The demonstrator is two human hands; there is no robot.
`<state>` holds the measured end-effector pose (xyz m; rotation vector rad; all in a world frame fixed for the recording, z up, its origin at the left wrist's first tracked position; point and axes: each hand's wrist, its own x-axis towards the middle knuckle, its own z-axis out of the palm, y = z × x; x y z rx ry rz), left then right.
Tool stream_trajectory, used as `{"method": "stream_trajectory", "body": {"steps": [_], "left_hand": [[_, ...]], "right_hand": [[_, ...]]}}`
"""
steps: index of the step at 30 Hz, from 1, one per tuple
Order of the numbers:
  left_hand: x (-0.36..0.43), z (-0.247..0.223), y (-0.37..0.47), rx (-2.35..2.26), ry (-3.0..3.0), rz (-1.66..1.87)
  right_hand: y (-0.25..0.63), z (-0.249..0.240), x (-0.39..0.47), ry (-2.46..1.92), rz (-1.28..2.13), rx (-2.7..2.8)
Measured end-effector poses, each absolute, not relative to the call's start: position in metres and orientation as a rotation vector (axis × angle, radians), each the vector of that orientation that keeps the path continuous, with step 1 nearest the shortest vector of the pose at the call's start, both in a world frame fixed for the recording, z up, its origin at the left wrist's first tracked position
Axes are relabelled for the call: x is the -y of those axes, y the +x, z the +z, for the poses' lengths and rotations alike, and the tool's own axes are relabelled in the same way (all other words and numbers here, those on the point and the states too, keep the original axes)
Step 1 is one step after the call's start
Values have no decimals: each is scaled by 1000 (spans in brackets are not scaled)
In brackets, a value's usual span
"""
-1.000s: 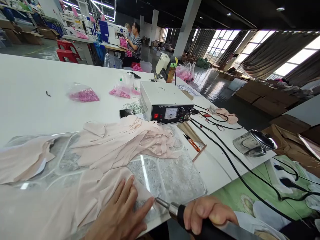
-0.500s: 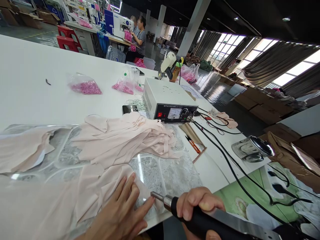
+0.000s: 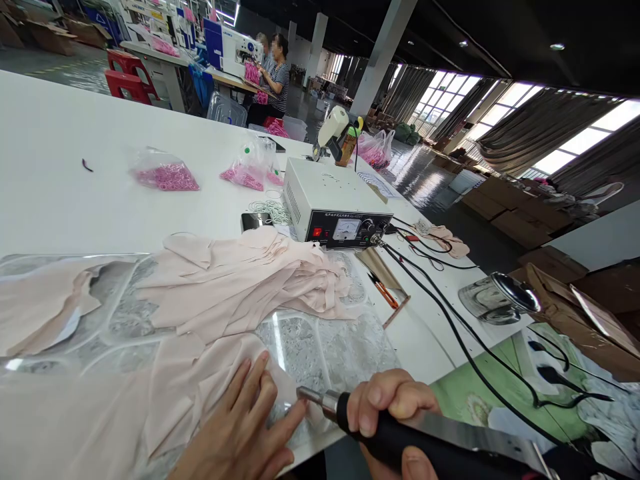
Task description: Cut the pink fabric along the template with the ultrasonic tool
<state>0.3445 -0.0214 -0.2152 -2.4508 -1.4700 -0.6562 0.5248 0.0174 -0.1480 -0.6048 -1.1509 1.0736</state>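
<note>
My left hand (image 3: 245,417) lies with fingers spread on a piece of thin pale pink fabric (image 3: 200,380), pressing it against a clear, stone-patterned mat (image 3: 295,347). In my right hand (image 3: 390,413) is a black handheld ultrasonic welding tool (image 3: 425,440) with a metal tip, my fingers wrapped round its grip. The tip meets the fabric's right edge, close beside my left index finger. Behind my hands spreads a pile of pale pink fabric strips (image 3: 250,280). A further fabric stack (image 3: 45,300) lies at the left.
A white control box (image 3: 340,193) with a meter stands behind the fabric, black cables (image 3: 450,313) trailing right. Orange thread snips (image 3: 385,291) and a lidded glass jar (image 3: 495,300) are at the right. Bags of pink bits (image 3: 167,175) lie farther back. Two people work at a sewing machine (image 3: 233,50).
The whole view has shifted slightly. My hands, the tool and the fabric keep nearly the same positions relative to one another.
</note>
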Motion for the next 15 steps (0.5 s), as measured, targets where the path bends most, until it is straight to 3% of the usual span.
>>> {"method": "stream_trajectory", "body": {"steps": [15], "left_hand": [[21, -220, 342, 1423, -2431, -610]], "right_hand": [[516, -158, -32, -507, 1079, 1218]]}}
